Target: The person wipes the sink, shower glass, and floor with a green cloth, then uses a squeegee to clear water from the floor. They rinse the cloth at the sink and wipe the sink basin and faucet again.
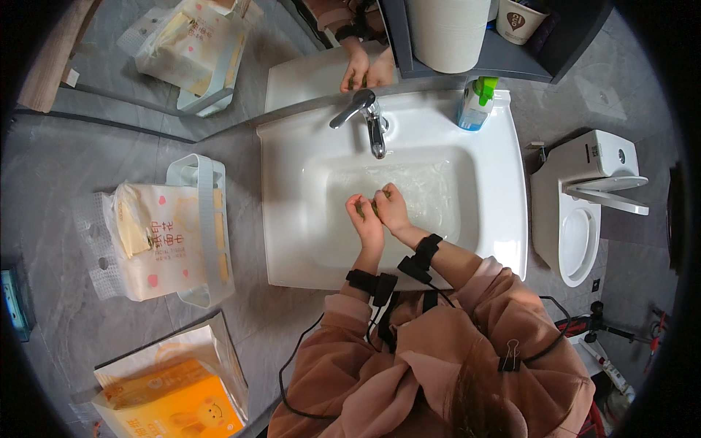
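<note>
My left hand [367, 223] and my right hand [393, 210] are together over the basin of a white ceramic washbasin [286, 219]. Both have their fingers curled around a small dark-green item [374, 206], perhaps a wet cloth. It shows only in patches between the fingers, so its kind is unclear. Below them, rippled, slightly cloudy water [432, 186] lies in the basin. A chrome single-lever faucet [375, 128] rises behind the hands, its spout pointing down toward the water. The mirror reflects both hands with the green item.
At the right rear corner of the washbasin stands a bottle with a green pump [477, 104]. A tissue pack [164, 241] sits in a pale holder [205, 164] on the left. An orange package [186, 405] is at lower left; a toilet [564, 208] stands right. Shelf [506, 63] overhead.
</note>
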### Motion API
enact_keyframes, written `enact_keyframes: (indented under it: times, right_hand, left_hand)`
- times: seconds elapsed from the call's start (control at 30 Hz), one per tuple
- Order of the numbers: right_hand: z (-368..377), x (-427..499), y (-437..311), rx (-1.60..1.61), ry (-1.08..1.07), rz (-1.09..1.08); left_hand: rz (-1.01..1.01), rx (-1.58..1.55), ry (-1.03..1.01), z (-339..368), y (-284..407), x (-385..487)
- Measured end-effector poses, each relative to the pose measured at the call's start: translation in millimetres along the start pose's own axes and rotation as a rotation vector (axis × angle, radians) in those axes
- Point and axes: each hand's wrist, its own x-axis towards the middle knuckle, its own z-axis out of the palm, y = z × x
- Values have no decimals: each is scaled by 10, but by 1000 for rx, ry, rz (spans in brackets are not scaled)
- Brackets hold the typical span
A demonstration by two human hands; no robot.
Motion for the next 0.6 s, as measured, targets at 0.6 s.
enact_keyframes:
  times: [0.6]
  right_hand:
    - [-489,-210,-326,-877,-517,-947]
  left_hand:
    - [-445,-4,-897,-473,36,-22]
